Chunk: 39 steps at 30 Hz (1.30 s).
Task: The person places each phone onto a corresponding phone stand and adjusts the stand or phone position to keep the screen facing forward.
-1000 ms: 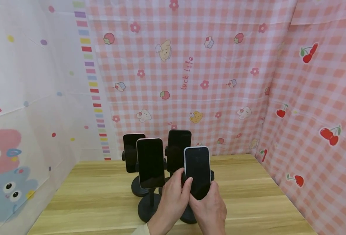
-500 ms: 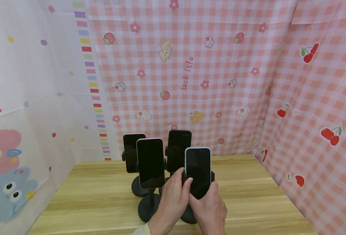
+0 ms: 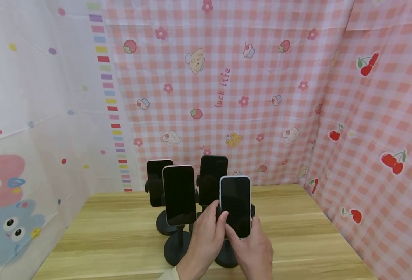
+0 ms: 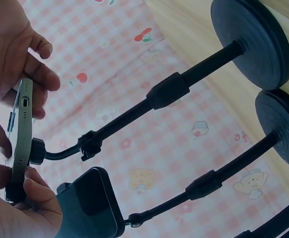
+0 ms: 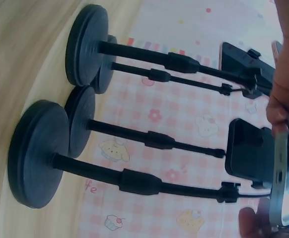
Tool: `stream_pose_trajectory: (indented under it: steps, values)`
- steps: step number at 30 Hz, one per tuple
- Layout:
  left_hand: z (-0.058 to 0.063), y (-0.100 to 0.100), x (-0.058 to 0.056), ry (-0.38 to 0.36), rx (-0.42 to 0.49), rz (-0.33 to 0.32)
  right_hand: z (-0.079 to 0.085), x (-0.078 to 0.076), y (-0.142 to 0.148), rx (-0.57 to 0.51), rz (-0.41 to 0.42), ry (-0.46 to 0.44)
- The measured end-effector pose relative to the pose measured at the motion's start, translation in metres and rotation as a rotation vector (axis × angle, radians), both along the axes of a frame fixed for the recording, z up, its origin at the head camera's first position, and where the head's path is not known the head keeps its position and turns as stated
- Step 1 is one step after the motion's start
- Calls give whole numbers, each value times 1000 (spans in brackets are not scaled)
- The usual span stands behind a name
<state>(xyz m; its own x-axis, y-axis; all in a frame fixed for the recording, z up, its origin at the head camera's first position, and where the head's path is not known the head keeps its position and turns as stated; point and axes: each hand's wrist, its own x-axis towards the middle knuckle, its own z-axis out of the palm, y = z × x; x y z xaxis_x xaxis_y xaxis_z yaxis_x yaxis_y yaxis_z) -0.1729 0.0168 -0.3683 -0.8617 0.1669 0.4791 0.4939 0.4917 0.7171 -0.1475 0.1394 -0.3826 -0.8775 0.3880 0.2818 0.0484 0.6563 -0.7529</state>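
A smartphone [image 3: 235, 200] with a pale frame and dark screen sits upright in a clamp [image 3: 253, 210] on a black phone stand [image 3: 228, 256]. My left hand [image 3: 202, 243] pinches its left edge by the clamp. In the left wrist view, that left hand [image 4: 33, 210] has thumb and fingers on either side of the phone's edge [image 4: 23, 136]. My right hand [image 3: 255, 249] is at the bottom right corner, thumb by the lower edge. Seen from the left wrist, the right hand's fingers [image 4: 45, 77] are loose and spread behind the phone. The right fingers [image 5: 251, 225] look blurred in the right wrist view.
Several more phones stand on black stands close by: one directly left [image 3: 179, 196], one behind it [image 3: 158, 182], one behind the held phone [image 3: 213, 175]. Their round bases crowd together on the wooden table [image 3: 104, 237]. Patterned cloth [image 3: 262, 77] hangs at the back and sides.
My right hand has shifted slightly down and right, uncovering more of the phone's bottom edge. The left hand stays at the phone's left edge. The other phones have not moved.
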Motion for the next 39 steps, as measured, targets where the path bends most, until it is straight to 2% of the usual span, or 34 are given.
stream_pose_trajectory:
  steps: [4,7,12,21,23,28,35,39]
  values:
    - [-1,0,-2,7,30,-15,4,-3,12,-158,136,127]
    - [-2,0,-3,-4,80,-47,10,-7,19,-272,225,185]
    - [-6,-1,-4,-43,161,-112,17,-14,25,-348,249,210]
    - [-6,-2,-5,-68,236,-130,21,-18,26,-443,285,174]
    - [-7,-2,-6,-61,237,-114,21,-18,26,-439,281,171]
    - [-9,-1,-8,-24,205,-70,24,-18,24,-349,241,162]
    - [-8,2,-6,-74,198,-25,28,-18,22,-278,204,151]
    - [-7,3,-5,-71,196,-1,30,-18,22,-263,196,136]
